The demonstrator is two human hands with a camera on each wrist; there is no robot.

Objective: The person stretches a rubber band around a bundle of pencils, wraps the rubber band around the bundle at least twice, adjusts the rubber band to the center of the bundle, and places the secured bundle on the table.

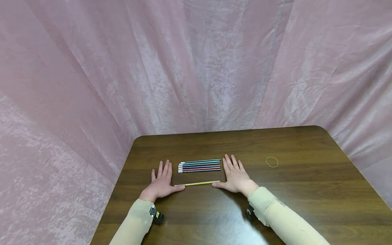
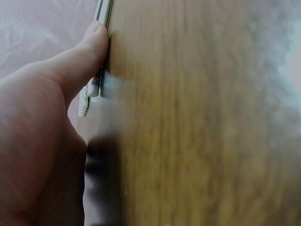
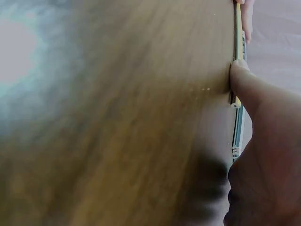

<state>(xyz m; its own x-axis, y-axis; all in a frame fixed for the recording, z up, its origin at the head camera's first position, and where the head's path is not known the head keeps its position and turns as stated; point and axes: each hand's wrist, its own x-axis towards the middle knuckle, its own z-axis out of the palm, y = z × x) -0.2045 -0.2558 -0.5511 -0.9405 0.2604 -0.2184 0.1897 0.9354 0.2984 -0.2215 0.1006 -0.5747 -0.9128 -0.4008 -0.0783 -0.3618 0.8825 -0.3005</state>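
A yellow pencil (image 1: 199,183) lies crosswise on the table, between my two hands. My left hand (image 1: 160,182) rests with its fingers spread, and its thumb touches the pencil's left end. At the other end, the thumb of my right hand (image 1: 235,177) lies on the pencil; that hand's fingers also point straight away from me. Just beyond is a row of several dark pencils (image 1: 199,168), side by side, with white ends to the left. In the right wrist view the thumb presses the yellow pencil (image 3: 238,37) near its tip.
A thin yellow rubber band (image 1: 272,167) lies to the right of the right hand. The brown wooden table (image 1: 306,190) has rounded far corners. Pink curtains (image 1: 196,68) hang behind it and at its sides. Each wrist wears a small black camera (image 1: 157,217).
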